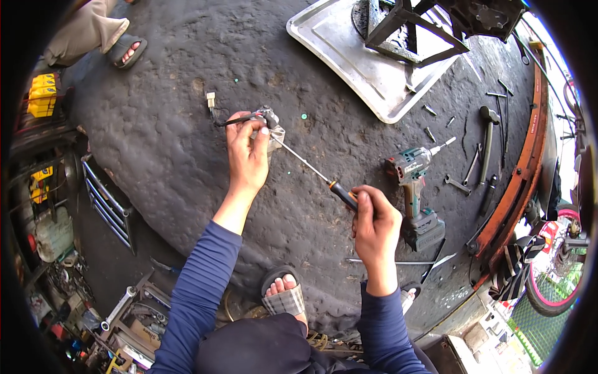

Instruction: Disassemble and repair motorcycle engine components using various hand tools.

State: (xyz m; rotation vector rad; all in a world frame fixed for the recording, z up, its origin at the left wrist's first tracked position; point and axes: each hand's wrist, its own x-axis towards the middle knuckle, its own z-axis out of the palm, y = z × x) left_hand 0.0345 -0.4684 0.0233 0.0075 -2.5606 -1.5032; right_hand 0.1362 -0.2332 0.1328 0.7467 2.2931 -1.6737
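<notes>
Between the fingers of my left hand (247,159) is a small silver metal part (270,115) with a dark cable attached. A pale plug connector (210,98) sits at the cable's end, left of the fingertips. My right hand (379,224) is wrapped around the black and orange handle of a screwdriver (308,166). Its long thin shaft slants up and left, and the tip meets the metal part by my left fingertips. Exactly how the tip sits there is too small to tell. My fingers partly cover the part.
To the right stand a cordless impact driver (412,187), a hammer (488,140) and several loose bolts and wrenches. A metal tray (386,112) holds a dark frame (411,53) at the far right. Another person's sandalled foot (128,51) is at far left. Cluttered shelves (47,146) line the left.
</notes>
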